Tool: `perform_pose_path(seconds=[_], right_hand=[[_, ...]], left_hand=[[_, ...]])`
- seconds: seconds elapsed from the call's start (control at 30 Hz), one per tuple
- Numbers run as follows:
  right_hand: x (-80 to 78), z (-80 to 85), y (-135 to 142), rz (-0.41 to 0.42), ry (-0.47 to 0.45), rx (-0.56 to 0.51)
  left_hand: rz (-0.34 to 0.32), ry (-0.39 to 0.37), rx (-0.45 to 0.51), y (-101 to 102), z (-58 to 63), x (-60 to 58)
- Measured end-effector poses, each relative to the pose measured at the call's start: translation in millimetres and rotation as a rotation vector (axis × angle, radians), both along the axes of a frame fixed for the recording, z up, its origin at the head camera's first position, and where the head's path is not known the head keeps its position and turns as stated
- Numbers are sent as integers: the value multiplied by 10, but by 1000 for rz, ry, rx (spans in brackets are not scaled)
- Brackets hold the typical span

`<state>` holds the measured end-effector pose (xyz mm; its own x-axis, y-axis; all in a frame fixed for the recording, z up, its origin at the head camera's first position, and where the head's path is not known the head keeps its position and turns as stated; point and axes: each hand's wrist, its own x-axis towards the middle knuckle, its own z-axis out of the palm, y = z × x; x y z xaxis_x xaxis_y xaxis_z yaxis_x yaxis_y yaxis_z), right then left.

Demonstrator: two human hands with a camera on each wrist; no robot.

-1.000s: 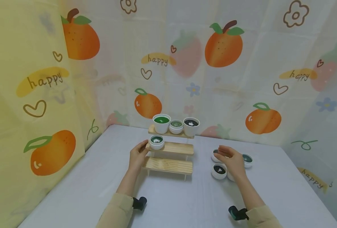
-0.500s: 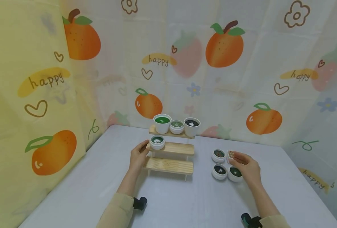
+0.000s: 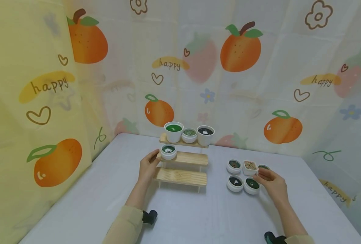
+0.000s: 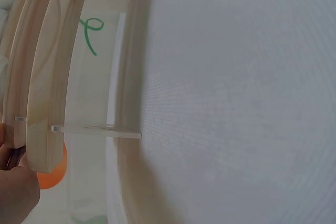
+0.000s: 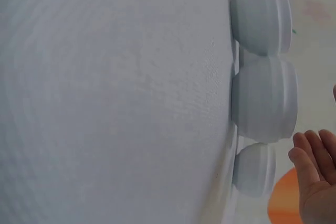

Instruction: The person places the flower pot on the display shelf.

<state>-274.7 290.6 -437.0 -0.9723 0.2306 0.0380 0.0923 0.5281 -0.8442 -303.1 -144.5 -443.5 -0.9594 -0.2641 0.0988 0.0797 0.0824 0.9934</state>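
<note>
My left hand [image 3: 148, 167] holds the left end of the middle wooden shelf [image 3: 192, 158], beside a small white bowl [image 3: 168, 152] with a dark green top. In the left wrist view the left fingers [image 4: 11, 157] lie at the end of that board. On the right, my right hand [image 3: 273, 186] reaches over the table with its fingers extended and nothing held. Its fingertips are close to a small round bowl [image 3: 263, 166], mostly hidden, and a square white dish [image 3: 249, 167] with beige bits. The right wrist view shows the hand [image 5: 317, 177] near three white bowls.
A bowl with a brown top [image 3: 234, 166], a black-topped bowl [image 3: 235, 183] and a green-topped bowl [image 3: 252, 185] stand left of my right hand. Three white cups fill the back shelf [image 3: 183, 143]. The front shelf [image 3: 180, 178] is bare wood. A printed curtain [image 3: 180, 51] hangs behind.
My right hand has moved right, from over the bowls past the square dish to the small round bowl at the far right. The left hand stays at the shelf end.
</note>
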Motion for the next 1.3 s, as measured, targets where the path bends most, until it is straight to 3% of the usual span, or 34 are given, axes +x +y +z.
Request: perform_pose_path(seconds=[0.27,0.67,0.93,1.3], right_hand=[[-1,-35,78,59,-90,39],[-3,-126,152,189,-95,-22],[-16,-170,190,209,-133,56],[-29,-212,209,245,-139,47]], left_hand=[[0,1,-5,-9,9,14],[0,6,1,-13,-10,-19],[1,-3,-7,-15,-12,-17],[2,-3,-18,-11,-6,-11]])
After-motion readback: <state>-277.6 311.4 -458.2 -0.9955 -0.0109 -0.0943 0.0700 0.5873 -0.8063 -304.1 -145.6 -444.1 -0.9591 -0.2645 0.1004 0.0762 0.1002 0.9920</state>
